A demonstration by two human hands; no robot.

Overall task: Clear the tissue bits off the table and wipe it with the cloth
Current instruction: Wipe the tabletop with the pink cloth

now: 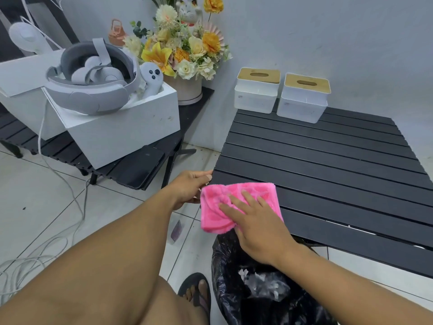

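Right hand (255,221) pressed flat, fingers spread, on pink cloth (236,202) at black table (328,160) corner; left hand (189,186) pinching cloth's edge above bin (234,277).

A plain pale wall (328,31) rises behind white floor tiles (46,195) and a low black slatted bench (150,160).

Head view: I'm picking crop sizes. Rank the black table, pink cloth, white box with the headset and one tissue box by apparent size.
1. black table
2. white box
3. pink cloth and right tissue box look alike; the cloth sits nearer the camera, so I won't rank them.
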